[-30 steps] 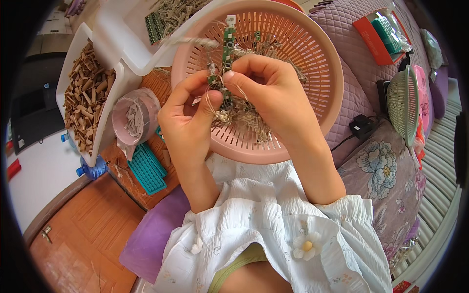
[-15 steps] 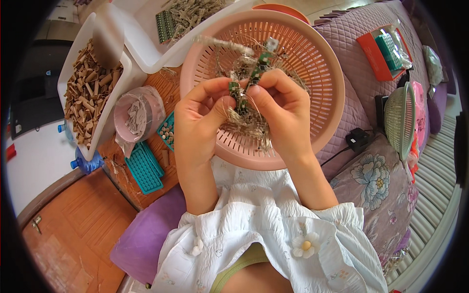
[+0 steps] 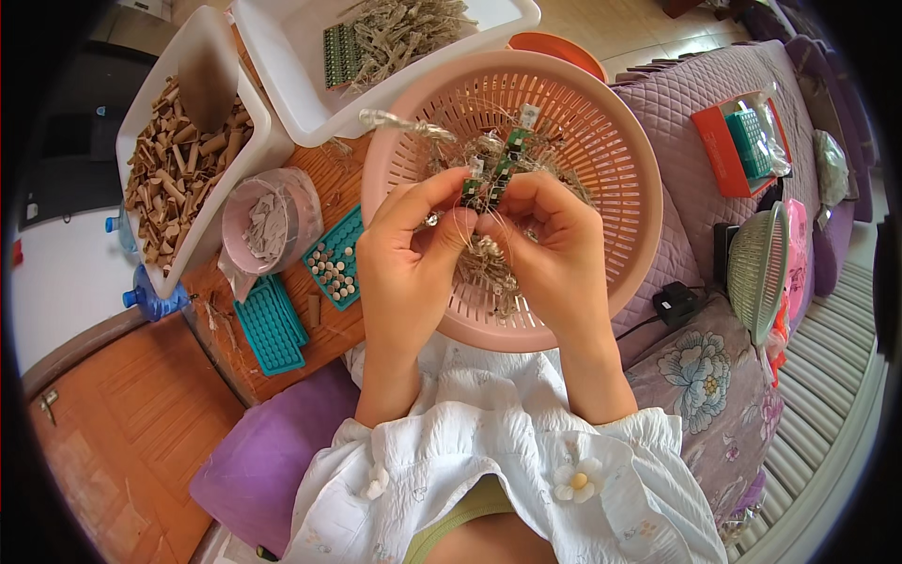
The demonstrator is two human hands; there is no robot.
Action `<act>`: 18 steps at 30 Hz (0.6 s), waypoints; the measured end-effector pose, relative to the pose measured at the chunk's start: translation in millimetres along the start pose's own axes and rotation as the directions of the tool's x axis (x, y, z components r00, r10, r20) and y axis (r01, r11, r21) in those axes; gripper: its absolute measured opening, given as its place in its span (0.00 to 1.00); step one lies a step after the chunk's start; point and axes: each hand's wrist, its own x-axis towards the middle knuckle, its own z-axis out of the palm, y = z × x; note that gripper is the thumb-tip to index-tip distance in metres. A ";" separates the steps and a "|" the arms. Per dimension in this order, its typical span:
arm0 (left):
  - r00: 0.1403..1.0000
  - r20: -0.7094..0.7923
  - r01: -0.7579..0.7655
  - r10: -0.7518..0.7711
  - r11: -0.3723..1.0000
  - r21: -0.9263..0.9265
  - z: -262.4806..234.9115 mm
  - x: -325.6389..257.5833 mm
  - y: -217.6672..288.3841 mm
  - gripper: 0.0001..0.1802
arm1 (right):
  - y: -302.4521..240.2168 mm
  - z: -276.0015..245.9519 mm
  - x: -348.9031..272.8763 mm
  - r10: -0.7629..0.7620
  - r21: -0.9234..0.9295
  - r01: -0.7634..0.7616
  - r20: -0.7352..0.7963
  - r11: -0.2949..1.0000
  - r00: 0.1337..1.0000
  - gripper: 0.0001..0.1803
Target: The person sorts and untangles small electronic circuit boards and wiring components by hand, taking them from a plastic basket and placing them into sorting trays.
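Both hands meet over a pink slotted basket (image 3: 620, 188) on my lap. My left hand (image 3: 409, 254) and my right hand (image 3: 550, 244) pinch a small green circuit strip (image 3: 498, 169) with thin wires between fingertips. The strip stands nearly upright, its top end poking above my fingers. A tangle of wires and more small boards (image 3: 470, 150) lies in the basket under and behind my hands. Loose wire ends hang below my fingers.
A white tub of brown cork-like tubes (image 3: 183, 155) stands at left, another white tub of wired parts (image 3: 395, 38) at the back. A pink cup (image 3: 268, 221) and teal trays (image 3: 272, 324) sit on a wooden surface. A red box (image 3: 728, 150) and green mesh cover (image 3: 761, 268) lie right.
My hands have shifted slightly right and lower within the basket, still pinching the green strip; the strip has been turned more upright between my fingertips.
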 end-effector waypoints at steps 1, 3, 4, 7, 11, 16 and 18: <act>1.000 0.008 -0.016 0.016 0.997 0.070 0.0 0.0 2.1 0.14 | -0.3 1.5 -0.1 0.001 0.000 -0.001 0.001 1.000 1.000 0.09; 0.999 -0.004 -0.048 0.050 0.986 0.156 0.6 -0.7 2.0 0.14 | -1.9 4.6 -0.3 0.054 0.095 -0.050 -0.045 0.994 0.998 0.08; 0.996 -0.014 -0.079 0.085 0.967 0.244 0.5 -1.9 2.7 0.14 | -2.6 5.6 0.0 0.056 0.096 -0.052 -0.043 0.994 0.997 0.08; 0.992 -0.061 -0.081 0.106 0.941 0.327 0.8 -5.3 4.3 0.12 | -2.6 8.3 0.7 0.054 0.076 -0.050 -0.052 0.996 0.997 0.08; 0.993 -0.093 -0.049 0.077 0.961 0.274 1.2 -6.6 3.1 0.12 | 2.2 9.1 0.9 0.048 0.096 -0.044 -0.038 0.994 0.998 0.08; 0.972 -0.166 -0.098 0.166 0.928 0.358 5.2 -10.8 0.1 0.10 | 9.0 15.0 1.2 -0.013 0.113 0.019 -0.058 0.993 0.998 0.06; 0.968 -0.173 -0.105 0.184 0.916 0.388 6.5 -13.2 3.0 0.10 | 8.2 17.9 -0.2 -0.037 0.082 0.045 -0.102 0.996 0.994 0.07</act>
